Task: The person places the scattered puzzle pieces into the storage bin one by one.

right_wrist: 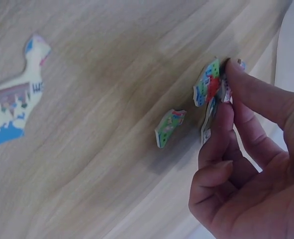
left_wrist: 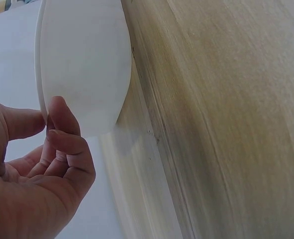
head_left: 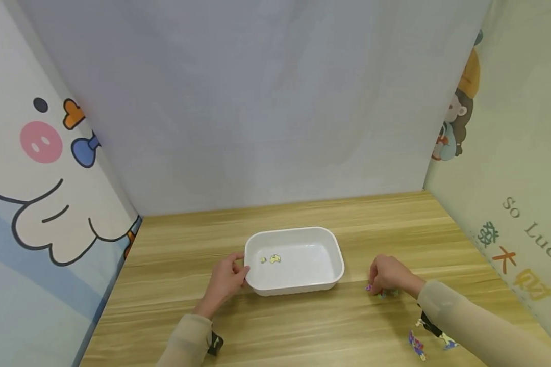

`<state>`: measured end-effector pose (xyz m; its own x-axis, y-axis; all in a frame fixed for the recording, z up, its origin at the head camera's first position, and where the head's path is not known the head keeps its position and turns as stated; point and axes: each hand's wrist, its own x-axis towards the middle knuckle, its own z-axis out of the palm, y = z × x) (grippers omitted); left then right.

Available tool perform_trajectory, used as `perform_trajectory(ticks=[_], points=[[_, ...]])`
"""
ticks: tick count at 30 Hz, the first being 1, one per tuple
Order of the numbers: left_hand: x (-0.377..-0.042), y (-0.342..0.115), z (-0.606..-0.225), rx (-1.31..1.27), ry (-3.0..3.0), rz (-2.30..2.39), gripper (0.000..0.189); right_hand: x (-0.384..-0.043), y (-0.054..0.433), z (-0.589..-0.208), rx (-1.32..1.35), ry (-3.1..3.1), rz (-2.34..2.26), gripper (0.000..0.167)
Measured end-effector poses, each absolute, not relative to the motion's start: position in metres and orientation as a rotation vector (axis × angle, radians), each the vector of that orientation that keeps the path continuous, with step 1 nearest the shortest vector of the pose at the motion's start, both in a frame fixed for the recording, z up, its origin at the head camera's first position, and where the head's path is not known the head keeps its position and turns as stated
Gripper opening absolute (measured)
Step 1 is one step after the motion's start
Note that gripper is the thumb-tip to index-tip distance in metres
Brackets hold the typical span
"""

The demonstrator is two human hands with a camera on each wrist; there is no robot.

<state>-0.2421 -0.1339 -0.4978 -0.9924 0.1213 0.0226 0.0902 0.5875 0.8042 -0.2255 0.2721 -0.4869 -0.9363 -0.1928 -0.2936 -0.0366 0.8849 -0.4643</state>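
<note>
My left hand (head_left: 226, 278) pinches the left rim of a white plastic tray (head_left: 296, 289), thumb on the inside and fingers against the outer wall (left_wrist: 87, 59). Two small cream pieces lie in the tray, a tiny one (head_left: 263, 260) and a larger one (head_left: 275, 258). To the tray's right, my right hand (head_left: 387, 272) is low over the table, pinching a small printed puzzle piece (right_wrist: 226, 92) between thumb and fingertips. Right beside those fingertips is a green and red piece (right_wrist: 206, 84). Another green piece (right_wrist: 169, 128) lies a little apart on the wood.
Nearer the front right lie a purple and red piece (head_left: 415, 345) and a cream and blue piece (head_left: 449, 341), close to the right sleeve (head_left: 468, 316). The wooden table (head_left: 303, 331) meets a grey-white curtain (head_left: 275, 127) at the back and printed panels at both sides.
</note>
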Motion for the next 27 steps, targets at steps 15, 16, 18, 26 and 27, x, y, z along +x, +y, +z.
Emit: perform_trajectory(ticks=[15, 16, 18, 26, 27], points=[[-0.241, -0.134, -0.497, 0.206, 2.771, 1.402, 0.038, -0.225, 0.276, -0.482, -0.235, 2.725, -0.692, 0.021], [-0.241, -0.134, -0.497, 0.208, 2.77, 1.404, 0.038, -0.225, 0.277, -0.482, -0.241, 2.712, -0.708, 0.02], [-0.241, -0.134, -0.498, 0.208, 2.769, 1.408, 0.038, -0.226, 0.279, -0.481, -0.23, 2.681, -0.746, 0.017], [-0.242, -0.135, -0.5, 0.196, 2.765, 1.413, 0.038, -0.237, 0.284, -0.467, -0.254, 2.579, -0.905, 0.009], [-0.242, -0.135, -0.5, 0.193, 2.764, 1.412, 0.038, -0.24, 0.284, -0.464, -0.259, 2.577, -0.924, 0.009]])
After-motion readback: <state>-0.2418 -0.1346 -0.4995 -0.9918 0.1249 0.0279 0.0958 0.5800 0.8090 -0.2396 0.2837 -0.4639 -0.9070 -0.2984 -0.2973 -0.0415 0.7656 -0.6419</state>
